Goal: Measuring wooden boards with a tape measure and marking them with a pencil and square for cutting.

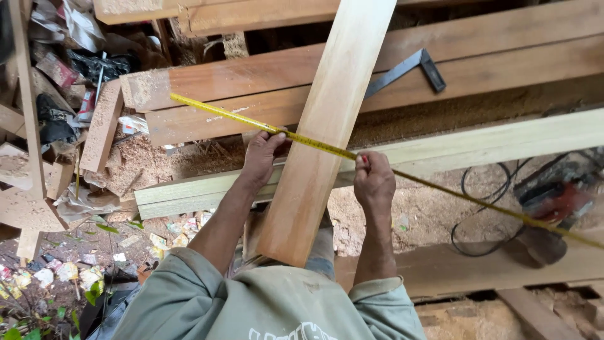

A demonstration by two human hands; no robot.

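- A long, flat board [318, 135] of pale reddish, smooth-planed wood is seen running from the person's lap up and away, laid across a pale yellowish beam [478, 148].
- A yellow tape measure [251, 123], a thin flexible band with fine markings, is stretched slantwise across the board's face.
- The left hand [263, 157] is placed at the board's left edge; its grip is pressed on the tape there, thumb on top.
- The right hand [372, 179] is set at the board's right edge, its grip clenched with the tape pinched at the fingertips.
- Reddish planks [264, 75], dusted with sawdust, are stacked behind.
- A dark metal try square [409, 69], L-shaped, is lying on them.
- A red power tool [557, 198] with black cable is noted at right on the sawdust-covered ground.
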